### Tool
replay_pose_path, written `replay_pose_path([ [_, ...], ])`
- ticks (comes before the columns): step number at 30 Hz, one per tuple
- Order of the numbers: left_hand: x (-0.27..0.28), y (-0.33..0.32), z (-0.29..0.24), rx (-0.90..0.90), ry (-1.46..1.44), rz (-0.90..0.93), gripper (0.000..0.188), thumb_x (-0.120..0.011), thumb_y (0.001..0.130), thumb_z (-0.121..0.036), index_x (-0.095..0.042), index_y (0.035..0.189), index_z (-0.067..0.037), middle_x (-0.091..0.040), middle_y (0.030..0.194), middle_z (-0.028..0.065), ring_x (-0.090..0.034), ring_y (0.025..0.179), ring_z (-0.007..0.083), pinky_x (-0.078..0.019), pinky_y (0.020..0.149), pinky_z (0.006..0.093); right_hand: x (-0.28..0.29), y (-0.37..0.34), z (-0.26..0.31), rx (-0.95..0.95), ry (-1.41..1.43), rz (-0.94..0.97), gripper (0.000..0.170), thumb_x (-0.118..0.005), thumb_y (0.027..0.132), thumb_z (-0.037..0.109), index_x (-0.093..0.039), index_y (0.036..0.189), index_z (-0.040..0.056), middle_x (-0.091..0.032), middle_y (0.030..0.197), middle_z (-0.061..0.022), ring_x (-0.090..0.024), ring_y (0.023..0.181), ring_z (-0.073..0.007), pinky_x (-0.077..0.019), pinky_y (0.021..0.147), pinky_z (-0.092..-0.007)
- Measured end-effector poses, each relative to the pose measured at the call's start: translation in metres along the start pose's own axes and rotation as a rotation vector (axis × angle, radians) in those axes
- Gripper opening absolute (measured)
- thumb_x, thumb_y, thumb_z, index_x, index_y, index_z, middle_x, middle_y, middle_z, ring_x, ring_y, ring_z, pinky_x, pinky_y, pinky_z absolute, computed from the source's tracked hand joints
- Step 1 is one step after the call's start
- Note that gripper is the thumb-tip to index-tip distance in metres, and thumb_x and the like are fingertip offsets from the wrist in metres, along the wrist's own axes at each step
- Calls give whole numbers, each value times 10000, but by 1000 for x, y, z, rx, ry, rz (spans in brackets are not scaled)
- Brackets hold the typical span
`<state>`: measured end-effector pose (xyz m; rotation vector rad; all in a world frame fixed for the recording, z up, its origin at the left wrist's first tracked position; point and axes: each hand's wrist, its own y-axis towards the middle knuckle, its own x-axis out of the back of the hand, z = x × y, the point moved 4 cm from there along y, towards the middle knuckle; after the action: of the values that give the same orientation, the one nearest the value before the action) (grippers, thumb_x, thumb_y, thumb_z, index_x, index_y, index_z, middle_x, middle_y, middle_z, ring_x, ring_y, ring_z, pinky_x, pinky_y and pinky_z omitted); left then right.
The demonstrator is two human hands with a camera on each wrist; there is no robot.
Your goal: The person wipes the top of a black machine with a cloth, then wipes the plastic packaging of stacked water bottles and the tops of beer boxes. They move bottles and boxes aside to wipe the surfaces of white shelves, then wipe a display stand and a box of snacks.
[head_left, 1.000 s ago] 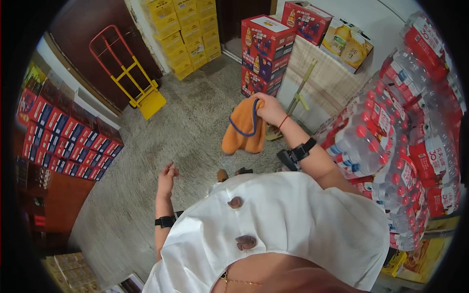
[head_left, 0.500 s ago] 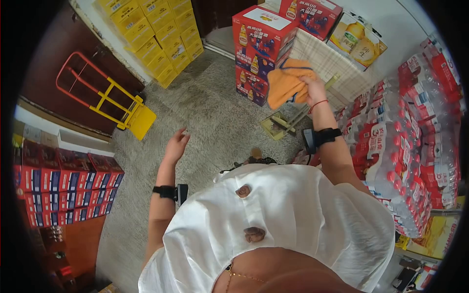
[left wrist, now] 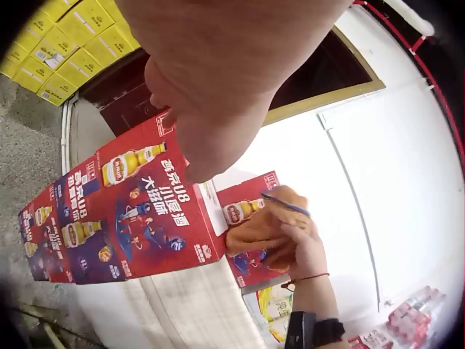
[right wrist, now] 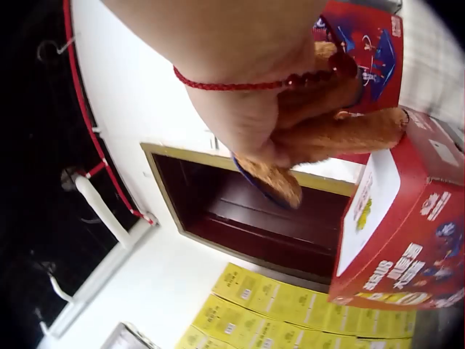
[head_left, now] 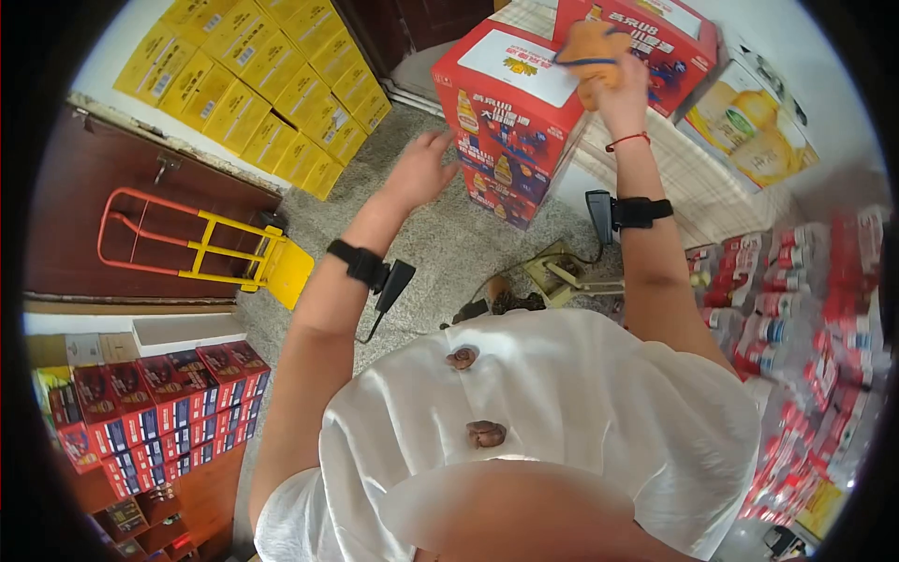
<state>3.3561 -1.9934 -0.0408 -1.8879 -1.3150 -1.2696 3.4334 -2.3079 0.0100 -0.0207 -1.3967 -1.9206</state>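
My right hand (head_left: 625,98) grips a bunched orange cloth (head_left: 590,49) with a dark blue edge. In the head view the cloth overlaps the right edge of the top red beer box (head_left: 510,70), which has a white panel on its upper face. The right wrist view shows folds of the cloth (right wrist: 341,138) hanging from the hand, close by that box. My left hand (head_left: 420,170) holds nothing; its fingers are loosely extended near the left side of the box stack. In the left wrist view this hand (left wrist: 211,138) covers part of the top box's upper edge.
Another red beer box (head_left: 646,47) and a carton with a yellow picture (head_left: 749,122) sit on a checked cloth cover. Packs of bottled water (head_left: 796,328) are piled at right. Yellow cartons (head_left: 253,75), a hand truck (head_left: 215,248) and red-and-blue boxes (head_left: 169,403) stand at left.
My right hand has carried the cloth forward and up to the top of the red box stack. The left hand has moved forward towards the stack, and the view has come closer to the boxes.
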Motion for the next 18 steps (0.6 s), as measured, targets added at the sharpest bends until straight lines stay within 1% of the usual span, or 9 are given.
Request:
replay_pose_path([
  [1,-1,26,4,-22,45,-30,562,-603,845,-244,-402,1351,-105,-436,1309,185,-455,1183,360,-401,980,407,-23,0,-6,13,-18,224,497,-686,747,344,-565,1201,180,-480,1264,-159,-450,1191,-333,-386,981,-434],
  [2,-2,49,8,-44,92,-61,570,-608,841,-241,-398,1355,-109,-420,1328,186,-436,1201,370,-390,995,411,-37,-3,-11,7,-14,233,497,-686,747,344,-565,1201,180,-480,1264,-159,-450,1191,-333,-386,981,-434],
  [4,-6,89,10,-56,127,-50,579,-609,839,-244,-393,1359,-110,-405,1344,189,-426,1207,381,-383,1003,415,-78,-24,-17,-81,-295,841,580,-654,748,497,-545,1234,199,-420,1349,-182,-372,1273,-357,-295,1034,-518],
  [7,-20,128,16,-34,173,-9,593,-612,831,-250,-389,1362,-107,-382,1367,203,-415,1215,396,-373,1014,421,-111,-38,-21,-141,-322,952,640,-600,757,587,-518,1268,212,-369,1399,-195,-308,1312,-396,-218,1054,-573],
  [8,-25,138,19,-5,191,19,600,-615,824,-252,-391,1360,-103,-373,1375,214,-413,1217,401,-371,1017,424,-118,-38,-22,-145,-321,964,640,-600,757,587,-518,1268,212,-369,1399,-195,-308,1312,-396,-218,1054,-573],
  [12,-42,155,31,13,259,141,580,-618,819,-267,-426,1323,-55,-371,1371,227,-465,1179,388,-424,965,425,-161,-26,-12,-102,-235,911,594,-577,797,555,-502,1275,210,-370,1395,-186,-286,1316,-414,-208,1064,-566],
  [14,-42,149,28,49,167,203,576,-614,809,-243,-424,1311,-37,-363,1369,255,-542,1064,414,-465,898,434,-194,-17,-5,-54,-175,903,569,-569,805,544,-506,1262,211,-359,1406,-171,-278,1319,-416,-194,1070,-571],
  [16,-42,144,26,62,173,202,566,-613,808,-242,-430,1299,-30,-362,1369,256,-559,1034,409,-476,873,434,-227,-4,5,-62,-150,917,547,-580,797,513,-513,1250,212,-358,1407,-161,-270,1324,-413,-189,1075,-567],
  [18,-37,145,26,84,183,190,556,-612,807,-242,-436,1286,-23,-362,1369,258,-576,1004,404,-487,848,434,-257,7,18,-43,-108,1013,543,-590,782,482,-515,1244,209,-361,1401,-166,-256,1336,-402,-185,1082,-557],
])
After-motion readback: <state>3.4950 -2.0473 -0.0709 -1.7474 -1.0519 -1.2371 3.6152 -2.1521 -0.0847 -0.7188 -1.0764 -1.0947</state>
